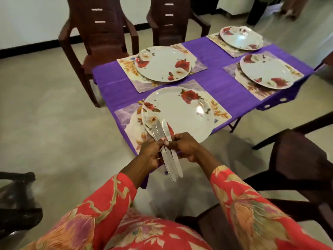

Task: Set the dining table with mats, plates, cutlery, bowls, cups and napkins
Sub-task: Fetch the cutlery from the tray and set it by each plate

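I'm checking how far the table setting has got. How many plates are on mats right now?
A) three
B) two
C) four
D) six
C: four flowered plates each sit on their own mat on the purple table: the near plate, the far left plate, the right plate and the far right plate.

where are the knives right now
In the head view, the knives are bunched low at centre, held in both the left hand and right hand, blades over the near edge of the nearest plate.
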The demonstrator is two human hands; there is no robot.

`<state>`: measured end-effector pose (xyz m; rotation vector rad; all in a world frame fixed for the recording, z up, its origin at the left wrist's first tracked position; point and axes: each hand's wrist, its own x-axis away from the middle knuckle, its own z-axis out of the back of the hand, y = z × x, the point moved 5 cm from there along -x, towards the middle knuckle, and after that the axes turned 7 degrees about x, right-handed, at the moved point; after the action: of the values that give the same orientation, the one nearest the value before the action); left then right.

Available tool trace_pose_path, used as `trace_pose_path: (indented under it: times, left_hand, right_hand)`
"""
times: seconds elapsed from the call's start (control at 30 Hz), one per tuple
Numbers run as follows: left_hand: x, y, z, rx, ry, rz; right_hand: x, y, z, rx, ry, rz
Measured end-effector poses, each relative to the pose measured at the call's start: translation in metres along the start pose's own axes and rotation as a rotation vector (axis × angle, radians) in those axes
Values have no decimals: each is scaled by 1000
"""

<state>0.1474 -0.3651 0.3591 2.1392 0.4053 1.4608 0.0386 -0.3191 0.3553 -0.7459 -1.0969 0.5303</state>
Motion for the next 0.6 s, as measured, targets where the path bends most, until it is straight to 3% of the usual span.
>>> trace_pose_path:
  times: [0.27,0.6]
  left_hand:
    - [-1,2,-42,0,-4,-15]
    - [-65,30,-86,-83,10,-59]
  right_hand:
    - [-2,6,39,-122,-34,-21]
    - [-50,-7,88,-172,-95,-12]
